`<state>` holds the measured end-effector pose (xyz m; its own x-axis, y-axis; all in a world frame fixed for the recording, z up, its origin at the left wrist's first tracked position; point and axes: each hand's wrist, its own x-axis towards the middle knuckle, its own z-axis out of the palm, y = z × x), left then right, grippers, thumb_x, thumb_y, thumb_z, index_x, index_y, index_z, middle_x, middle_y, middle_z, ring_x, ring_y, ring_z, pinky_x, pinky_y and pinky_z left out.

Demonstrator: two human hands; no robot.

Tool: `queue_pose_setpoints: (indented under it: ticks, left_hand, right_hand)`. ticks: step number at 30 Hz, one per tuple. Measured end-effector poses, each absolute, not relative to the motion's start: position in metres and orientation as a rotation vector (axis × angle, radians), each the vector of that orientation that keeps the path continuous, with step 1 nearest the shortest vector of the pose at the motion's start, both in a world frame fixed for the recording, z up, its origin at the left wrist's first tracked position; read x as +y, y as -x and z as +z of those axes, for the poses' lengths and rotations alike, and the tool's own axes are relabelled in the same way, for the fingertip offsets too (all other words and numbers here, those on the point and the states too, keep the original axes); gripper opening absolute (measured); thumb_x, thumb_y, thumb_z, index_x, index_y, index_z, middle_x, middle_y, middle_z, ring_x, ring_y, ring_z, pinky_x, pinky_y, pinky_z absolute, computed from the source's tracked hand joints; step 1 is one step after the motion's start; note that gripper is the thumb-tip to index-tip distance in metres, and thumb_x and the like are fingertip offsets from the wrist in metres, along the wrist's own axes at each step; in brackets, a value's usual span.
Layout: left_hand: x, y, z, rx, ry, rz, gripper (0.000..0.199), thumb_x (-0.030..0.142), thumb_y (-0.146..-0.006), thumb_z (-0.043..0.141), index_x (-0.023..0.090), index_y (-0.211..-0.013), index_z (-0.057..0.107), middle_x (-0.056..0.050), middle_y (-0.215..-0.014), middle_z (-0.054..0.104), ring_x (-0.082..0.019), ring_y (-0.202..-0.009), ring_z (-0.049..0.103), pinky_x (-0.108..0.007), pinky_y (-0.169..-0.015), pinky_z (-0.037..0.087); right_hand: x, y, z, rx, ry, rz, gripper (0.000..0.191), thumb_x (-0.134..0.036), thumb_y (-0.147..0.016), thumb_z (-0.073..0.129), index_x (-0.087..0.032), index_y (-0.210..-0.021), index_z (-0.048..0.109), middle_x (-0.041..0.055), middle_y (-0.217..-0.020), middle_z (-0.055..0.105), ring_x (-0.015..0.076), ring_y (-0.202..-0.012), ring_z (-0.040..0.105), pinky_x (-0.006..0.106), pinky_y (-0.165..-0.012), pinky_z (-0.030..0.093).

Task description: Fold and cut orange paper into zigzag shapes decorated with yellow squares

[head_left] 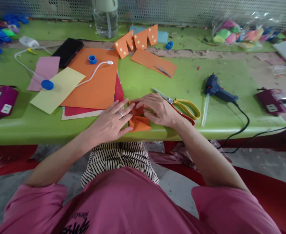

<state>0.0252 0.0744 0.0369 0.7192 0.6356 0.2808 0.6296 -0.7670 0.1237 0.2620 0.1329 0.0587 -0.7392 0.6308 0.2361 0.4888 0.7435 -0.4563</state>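
A small piece of folded orange paper lies at the table's front edge, between my two hands. My left hand, with a ring on one finger, lies at its left side with fingers stretched and spread, their tips touching the paper. From the right, my right hand has its fingers bent down onto the paper's upper part, with thumb and fingers close together on it. The fingers partly hide the folds. Close by the right hand lie scissors with yellow and red handles, partly under the wrist.
Stacked coloured sheets lie left, with a phone and white cable. Behind are a zigzag orange strip with pale squares, an orange piece and a bottle. A corded glue gun rests right.
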Motion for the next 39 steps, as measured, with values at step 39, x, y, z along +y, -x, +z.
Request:
queue_pose_setpoints:
  ticks: [39]
  left_hand:
    - [0.168, 0.000, 0.090, 1.330, -2.154, 0.193, 0.038, 0.051, -0.091, 0.046, 0.022, -0.103, 0.068, -0.003, -0.103, 0.073, -0.019, -0.089, 0.064, -0.027, -0.074, 0.044]
  right_hand:
    - [0.135, -0.244, 0.061, -1.577, 1.450, 1.239, 0.044, -0.058, -0.068, 0.082, -0.017, -0.081, 0.074, -0.0012, -0.061, 0.064, 0.0074, -0.053, 0.052, 0.020, -0.046, 0.037]
